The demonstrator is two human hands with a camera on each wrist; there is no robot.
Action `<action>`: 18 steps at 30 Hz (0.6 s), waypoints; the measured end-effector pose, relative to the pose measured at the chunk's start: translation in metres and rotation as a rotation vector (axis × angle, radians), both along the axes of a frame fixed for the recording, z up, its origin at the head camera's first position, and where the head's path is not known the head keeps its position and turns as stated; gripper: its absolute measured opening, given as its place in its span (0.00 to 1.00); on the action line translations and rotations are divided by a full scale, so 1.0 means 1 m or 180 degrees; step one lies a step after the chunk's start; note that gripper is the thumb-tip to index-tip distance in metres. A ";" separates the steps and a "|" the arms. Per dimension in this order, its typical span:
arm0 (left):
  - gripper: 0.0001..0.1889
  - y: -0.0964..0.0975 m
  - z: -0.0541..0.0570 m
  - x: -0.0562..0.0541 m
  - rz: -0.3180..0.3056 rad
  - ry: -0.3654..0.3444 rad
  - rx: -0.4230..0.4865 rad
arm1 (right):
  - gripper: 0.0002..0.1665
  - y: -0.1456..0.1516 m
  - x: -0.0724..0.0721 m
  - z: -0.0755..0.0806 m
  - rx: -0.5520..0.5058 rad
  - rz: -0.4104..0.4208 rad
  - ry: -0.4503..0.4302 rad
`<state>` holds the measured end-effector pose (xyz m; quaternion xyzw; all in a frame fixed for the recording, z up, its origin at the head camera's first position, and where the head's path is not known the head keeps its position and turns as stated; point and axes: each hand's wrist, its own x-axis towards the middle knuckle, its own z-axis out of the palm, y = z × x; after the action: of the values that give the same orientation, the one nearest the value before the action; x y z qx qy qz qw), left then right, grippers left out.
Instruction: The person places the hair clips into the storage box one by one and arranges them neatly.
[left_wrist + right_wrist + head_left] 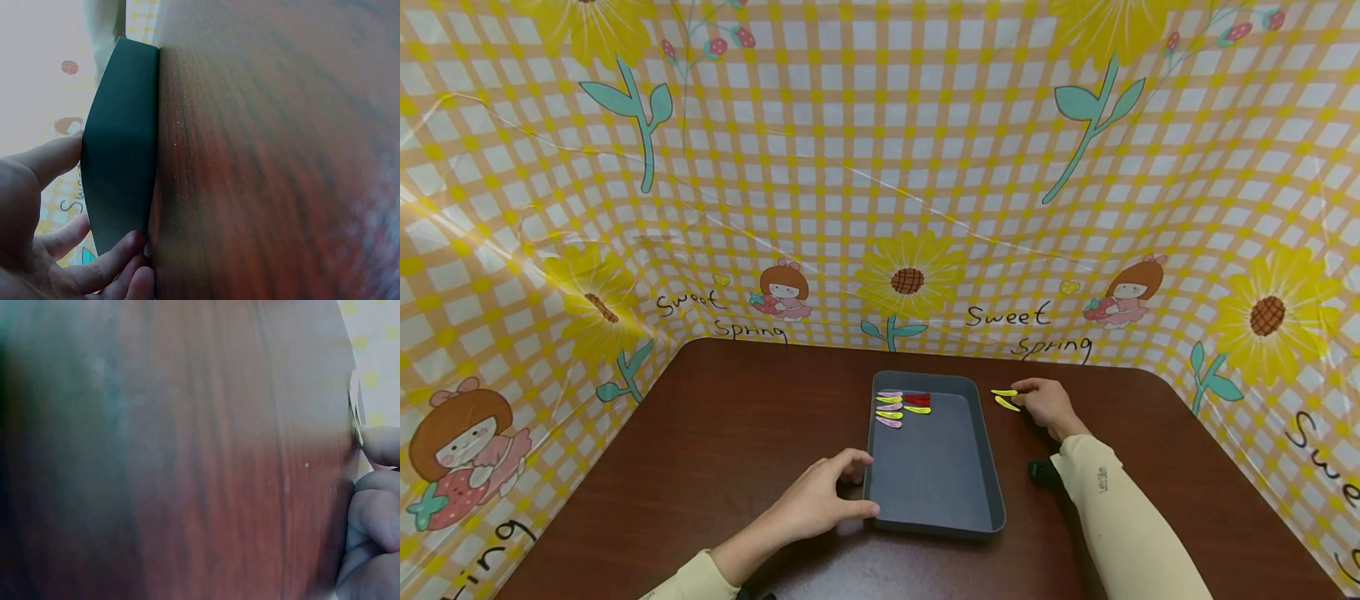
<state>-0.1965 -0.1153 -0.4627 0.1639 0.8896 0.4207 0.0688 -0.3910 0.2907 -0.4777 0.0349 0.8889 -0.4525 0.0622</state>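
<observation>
A dark grey rectangular tray [928, 483] lies on the table, with pink, yellow and red hair clips [890, 407] in two columns at its far left. My left hand [820, 497] holds the tray's left side. In the left wrist view, thumb and index finger reach over the rim while other fingers [109, 262] lie against the outer wall [122, 144]. Right of the tray, my right hand [1047, 406] pinches the end of a yellow hair clip [1002, 392]. A second yellow clip [1007, 404] lies just below it, close to the fingertips.
The brown wooden table [760, 408] carries the tray. A checked cloth [880, 167] with sunflowers stands up along the table's back and both sides. A small dark object [1042, 472] shows under the right wrist.
</observation>
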 end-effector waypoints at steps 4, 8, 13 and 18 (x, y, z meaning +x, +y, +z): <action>0.32 0.000 -0.002 0.000 0.0012 -0.0003 -0.0022 | 0.20 0.000 -0.001 -0.002 0.0034 -0.0003 0.0036; 0.32 0.000 -0.003 0.000 0.0015 0.0011 -0.0020 | 0.20 -0.001 -0.001 -0.004 0.0052 -0.0001 0.0064; 0.32 0.000 -0.003 0.000 0.0017 0.0018 -0.0028 | 0.19 -0.003 0.000 -0.002 0.0088 -0.0018 0.0044; 0.32 0.000 -0.003 0.000 0.0025 0.0005 -0.0015 | 0.19 -0.003 0.000 -0.002 0.0122 -0.0036 0.0068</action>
<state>-0.1970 -0.1156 -0.4652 0.1606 0.8913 0.4187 0.0669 -0.3912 0.2880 -0.4796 0.0363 0.8978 -0.4361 0.0495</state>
